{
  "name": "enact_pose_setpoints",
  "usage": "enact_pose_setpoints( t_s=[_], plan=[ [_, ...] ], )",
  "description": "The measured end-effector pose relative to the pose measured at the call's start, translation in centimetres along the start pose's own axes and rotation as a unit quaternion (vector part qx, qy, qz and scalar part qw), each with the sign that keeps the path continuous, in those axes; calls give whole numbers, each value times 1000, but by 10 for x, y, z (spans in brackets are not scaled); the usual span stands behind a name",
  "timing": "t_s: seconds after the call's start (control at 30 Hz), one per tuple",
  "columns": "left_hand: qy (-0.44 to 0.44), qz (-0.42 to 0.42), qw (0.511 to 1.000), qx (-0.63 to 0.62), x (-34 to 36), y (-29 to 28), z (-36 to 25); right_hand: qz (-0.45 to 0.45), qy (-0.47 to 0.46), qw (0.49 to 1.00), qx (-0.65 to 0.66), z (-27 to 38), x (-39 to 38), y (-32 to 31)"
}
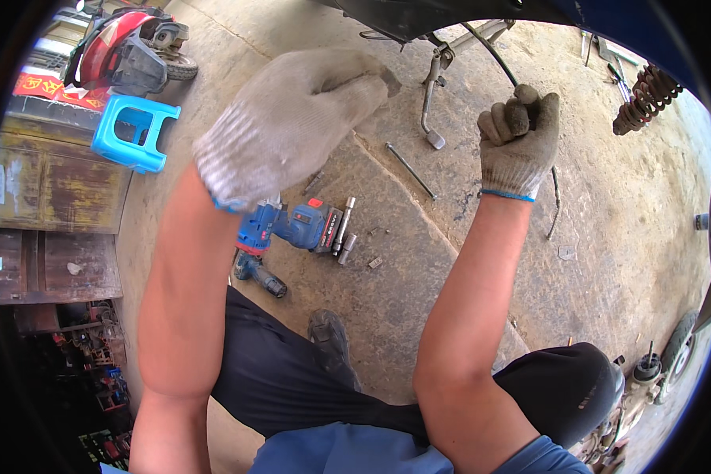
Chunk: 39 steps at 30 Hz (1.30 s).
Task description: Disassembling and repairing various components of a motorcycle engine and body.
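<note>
My left hand (296, 118), in a grey knit glove, is raised beside the dark vehicle body (442, 12), fingers curled; what they hold is hidden. My right hand (517, 138), also gloved, is closed around a black cable (491, 51) that hangs from above and continues below the fist to the ground. A metal stand (433, 87) hangs under the body, between my hands. A long bolt (411, 170) lies on the concrete floor. Below my left hand are two blue power tools (300, 225), with metal sockets (347, 225) beside them.
A blue plastic stool (154, 134), a red scooter (118, 39) and worn cabinets (55, 182) are at left. A rusty coil-spring shock absorber (648, 99) is at upper right, with hand tools (620, 83) nearby. A wheel (679, 355) and parts (646, 367) sit at lower right.
</note>
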<state>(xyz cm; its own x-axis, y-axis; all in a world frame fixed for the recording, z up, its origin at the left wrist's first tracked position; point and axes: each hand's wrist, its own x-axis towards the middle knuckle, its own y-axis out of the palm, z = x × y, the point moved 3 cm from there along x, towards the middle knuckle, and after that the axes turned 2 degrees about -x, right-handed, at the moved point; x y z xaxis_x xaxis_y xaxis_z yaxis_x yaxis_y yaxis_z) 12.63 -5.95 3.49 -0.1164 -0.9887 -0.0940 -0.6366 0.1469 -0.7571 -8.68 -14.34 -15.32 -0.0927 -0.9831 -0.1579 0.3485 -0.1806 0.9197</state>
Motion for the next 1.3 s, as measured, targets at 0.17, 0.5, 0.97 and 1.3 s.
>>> enact_pose_setpoints(
  t_s=[0.17,0.5,0.97,1.3],
  plan=[
    [33,-14,995,88,-17,18,2,169,-3,986,-3,-8,-4,18],
    [50,-103,984,137,0,32,12,223,84,969,-63,-85,-65,105],
    [-25,-33,995,86,7,40,13,154,156,973,-67,-96,-60,96],
    [-7,-38,998,41,12,49,25,133,151,977,-65,-92,-55,86]
  ],
)
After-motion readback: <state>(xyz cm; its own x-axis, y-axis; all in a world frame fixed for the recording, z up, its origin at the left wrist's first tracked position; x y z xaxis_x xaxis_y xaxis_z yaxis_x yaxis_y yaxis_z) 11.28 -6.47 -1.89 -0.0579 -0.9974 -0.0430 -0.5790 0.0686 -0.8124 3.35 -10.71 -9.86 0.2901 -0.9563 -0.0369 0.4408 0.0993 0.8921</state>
